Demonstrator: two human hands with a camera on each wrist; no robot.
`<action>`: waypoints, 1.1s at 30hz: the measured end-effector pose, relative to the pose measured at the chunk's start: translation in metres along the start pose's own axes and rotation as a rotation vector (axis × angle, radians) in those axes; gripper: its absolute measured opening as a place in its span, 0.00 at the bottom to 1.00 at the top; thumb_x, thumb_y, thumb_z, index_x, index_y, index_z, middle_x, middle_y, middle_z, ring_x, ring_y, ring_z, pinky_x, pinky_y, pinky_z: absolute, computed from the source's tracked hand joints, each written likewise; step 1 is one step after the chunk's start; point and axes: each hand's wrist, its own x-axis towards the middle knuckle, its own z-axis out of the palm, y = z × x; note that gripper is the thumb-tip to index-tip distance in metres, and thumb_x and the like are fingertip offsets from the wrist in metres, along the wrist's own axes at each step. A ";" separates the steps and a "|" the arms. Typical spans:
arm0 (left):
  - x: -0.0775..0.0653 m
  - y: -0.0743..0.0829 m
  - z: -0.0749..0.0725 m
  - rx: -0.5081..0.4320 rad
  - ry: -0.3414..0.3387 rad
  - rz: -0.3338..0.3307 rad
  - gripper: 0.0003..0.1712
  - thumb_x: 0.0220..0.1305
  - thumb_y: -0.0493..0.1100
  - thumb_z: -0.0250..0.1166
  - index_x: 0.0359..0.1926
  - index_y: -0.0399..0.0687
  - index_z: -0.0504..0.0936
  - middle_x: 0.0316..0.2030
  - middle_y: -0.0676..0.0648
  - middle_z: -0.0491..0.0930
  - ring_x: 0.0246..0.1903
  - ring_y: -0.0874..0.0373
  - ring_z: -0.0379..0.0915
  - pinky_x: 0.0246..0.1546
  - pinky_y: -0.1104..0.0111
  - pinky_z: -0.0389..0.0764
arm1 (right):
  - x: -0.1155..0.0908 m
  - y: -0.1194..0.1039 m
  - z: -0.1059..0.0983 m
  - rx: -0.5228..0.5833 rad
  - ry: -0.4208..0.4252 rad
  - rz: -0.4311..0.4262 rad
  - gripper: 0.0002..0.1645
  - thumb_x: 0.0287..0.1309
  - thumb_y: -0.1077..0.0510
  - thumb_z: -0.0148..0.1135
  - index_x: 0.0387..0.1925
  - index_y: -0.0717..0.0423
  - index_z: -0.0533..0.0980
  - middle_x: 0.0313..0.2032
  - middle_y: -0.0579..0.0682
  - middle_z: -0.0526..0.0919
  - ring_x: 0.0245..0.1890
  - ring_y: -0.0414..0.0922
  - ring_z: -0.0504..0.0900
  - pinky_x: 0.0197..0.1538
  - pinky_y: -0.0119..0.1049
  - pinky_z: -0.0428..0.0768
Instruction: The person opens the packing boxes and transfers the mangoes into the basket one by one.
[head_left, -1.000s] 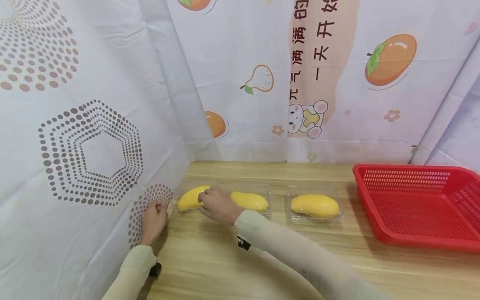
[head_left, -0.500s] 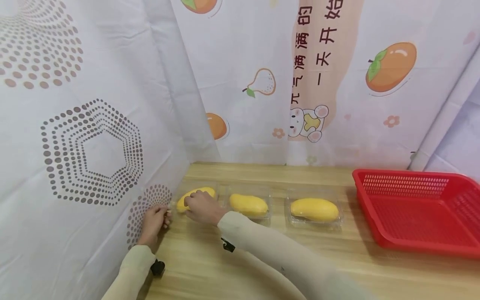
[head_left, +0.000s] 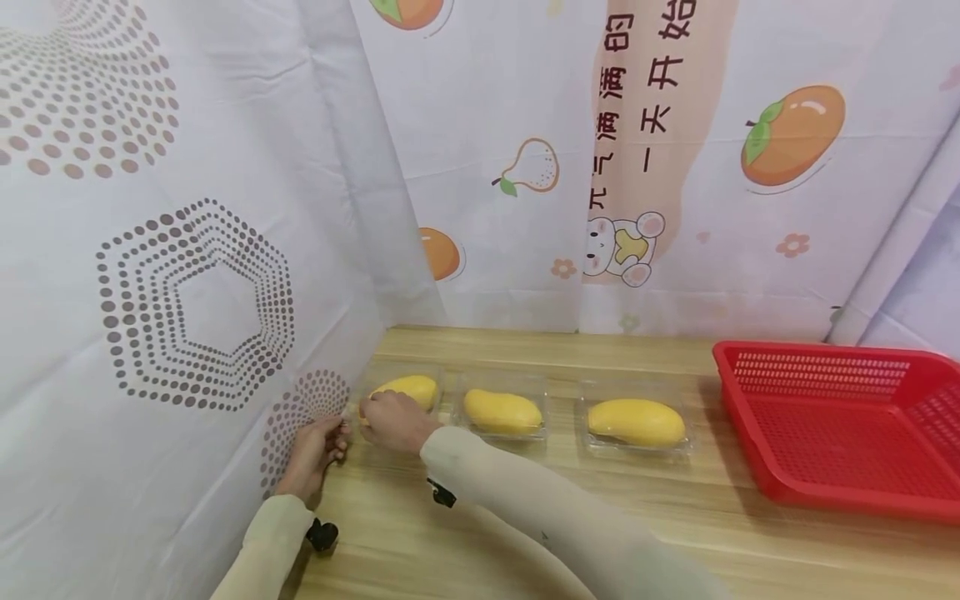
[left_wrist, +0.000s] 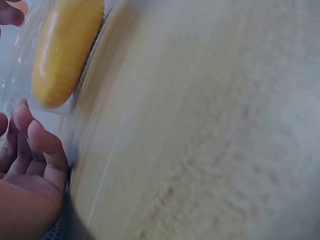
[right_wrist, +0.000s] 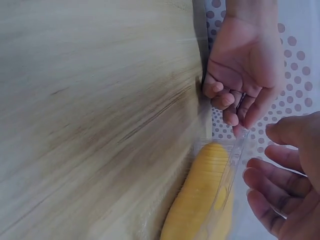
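Note:
At the table's left end lies a clear plastic box (right_wrist: pixel 239 155) with a ridged, yellow mango-like fruit (right_wrist: pixel 197 195) inside. My left hand (head_left: pixel 311 454), against the left curtain, pinches the box's near corner between thumb and fingertips, as the right wrist view shows. My right hand (head_left: pixel 397 421) is above the same box, covering part of the fruit in the head view. Its fingers are loosely bent beside the box's edge, with nothing between them. In the left wrist view the fruit (left_wrist: pixel 67 52) shows through the plastic, just past my left fingertips.
Two more clear boxes, each with a yellow fruit (head_left: pixel 502 412) (head_left: pixel 636 422), stand in a row to the right. A red basket (head_left: pixel 757 450) sits at the table's right side. Patterned curtains (head_left: pixel 510 304) border the left and back.
My right hand has moved left, from between the first two boxes to over the leftmost one. My left hand has shifted slightly to the right, onto that box's corner.

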 end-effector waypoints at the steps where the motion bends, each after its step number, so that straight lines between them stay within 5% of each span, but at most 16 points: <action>1: -0.001 0.000 -0.001 -0.011 -0.006 0.002 0.17 0.79 0.43 0.56 0.53 0.31 0.79 0.33 0.48 0.84 0.25 0.61 0.74 0.25 0.70 0.78 | 0.001 -0.001 0.001 0.004 -0.010 0.009 0.14 0.72 0.51 0.63 0.52 0.54 0.83 0.46 0.45 0.86 0.40 0.37 0.84 0.40 0.24 0.80; 11: -0.002 -0.002 -0.009 -0.115 -0.080 -0.003 0.10 0.78 0.40 0.57 0.45 0.39 0.82 0.34 0.49 0.84 0.27 0.59 0.74 0.29 0.68 0.79 | 0.011 -0.003 0.010 -0.012 -0.046 0.043 0.12 0.71 0.51 0.64 0.49 0.52 0.83 0.44 0.43 0.84 0.39 0.35 0.81 0.41 0.25 0.79; 26: 0.002 -0.002 -0.002 -0.047 -0.090 -0.001 0.08 0.76 0.38 0.60 0.38 0.41 0.84 0.32 0.47 0.84 0.26 0.60 0.76 0.29 0.69 0.80 | 0.018 -0.011 0.022 -0.087 -0.024 0.076 0.13 0.72 0.45 0.63 0.39 0.47 0.87 0.35 0.42 0.83 0.35 0.36 0.80 0.35 0.29 0.81; 33: 0.002 -0.003 -0.002 -0.004 -0.085 0.006 0.09 0.76 0.39 0.59 0.37 0.41 0.83 0.31 0.48 0.84 0.28 0.59 0.75 0.31 0.68 0.80 | 0.021 -0.014 0.023 -0.233 -0.009 0.054 0.12 0.71 0.45 0.64 0.44 0.46 0.85 0.37 0.42 0.84 0.36 0.37 0.82 0.34 0.29 0.82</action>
